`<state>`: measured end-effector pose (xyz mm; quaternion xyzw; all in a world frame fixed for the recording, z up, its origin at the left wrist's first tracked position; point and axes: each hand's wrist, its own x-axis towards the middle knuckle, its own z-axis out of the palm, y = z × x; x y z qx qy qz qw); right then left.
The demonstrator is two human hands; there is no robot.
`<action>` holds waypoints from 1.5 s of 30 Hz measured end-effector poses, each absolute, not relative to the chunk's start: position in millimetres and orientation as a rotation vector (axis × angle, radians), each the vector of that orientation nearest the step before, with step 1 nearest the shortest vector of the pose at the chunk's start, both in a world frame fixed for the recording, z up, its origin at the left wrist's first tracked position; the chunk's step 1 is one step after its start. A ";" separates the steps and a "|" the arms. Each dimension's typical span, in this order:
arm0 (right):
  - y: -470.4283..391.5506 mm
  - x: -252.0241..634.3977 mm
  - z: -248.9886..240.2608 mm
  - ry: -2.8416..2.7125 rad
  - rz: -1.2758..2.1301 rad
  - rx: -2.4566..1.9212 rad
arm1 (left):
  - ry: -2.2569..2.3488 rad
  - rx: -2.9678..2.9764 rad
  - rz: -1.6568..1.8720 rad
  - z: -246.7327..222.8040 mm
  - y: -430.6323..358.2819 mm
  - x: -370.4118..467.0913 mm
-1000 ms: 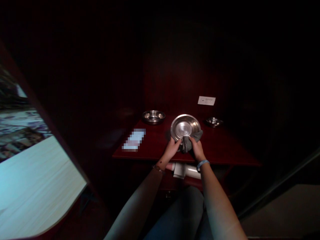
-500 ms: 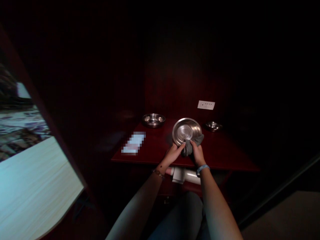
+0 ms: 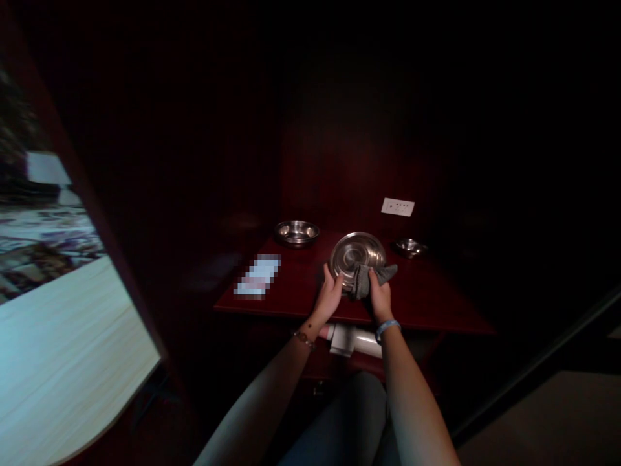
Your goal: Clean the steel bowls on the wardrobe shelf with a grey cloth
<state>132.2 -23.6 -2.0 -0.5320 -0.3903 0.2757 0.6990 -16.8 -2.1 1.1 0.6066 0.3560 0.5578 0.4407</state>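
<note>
A shiny metal bowl [image 3: 353, 251] is held up tilted above the dark red desk, and rings show on the face turned toward me. My left hand [image 3: 331, 292] grips its lower left rim, thumb on the near face. With my right hand [image 3: 381, 292] I pinch a grey cloth [image 3: 363, 281] against the bowl's lower right edge. The cloth covers part of that rim, and a loose corner sticks out to the right. Fingers behind the bowl are hidden.
A second metal bowl [image 3: 297, 233] stands at the back left of the desk [image 3: 301, 298], a smaller metal dish [image 3: 411, 247] at the back right. A blurred pale sheet [image 3: 257, 276] lies at left. Behind is a wall socket [image 3: 398, 207]; a light wooden tabletop [image 3: 72, 362] is at far left.
The bowl has turned in my hands, its face now showing rings instead of a deep hollow. My left hand has shifted left along the rim, and the cloth lies further over the bowl.
</note>
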 end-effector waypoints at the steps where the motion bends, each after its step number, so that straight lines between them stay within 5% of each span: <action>1: -23.6 131.7 -2.0 -0.897 0.612 -1.195 | 0.899 1.482 1.427 1.2 -1.9 -18.0; 18: -21.6 136.6 -7.2 -0.968 0.693 -1.156 | 1.016 1.733 1.227 -2.0 -1.4 -14.6; 45: -20.6 136.9 -9.4 -0.895 0.662 -1.098 | 0.685 1.663 1.419 -17.9 12.0 -5.5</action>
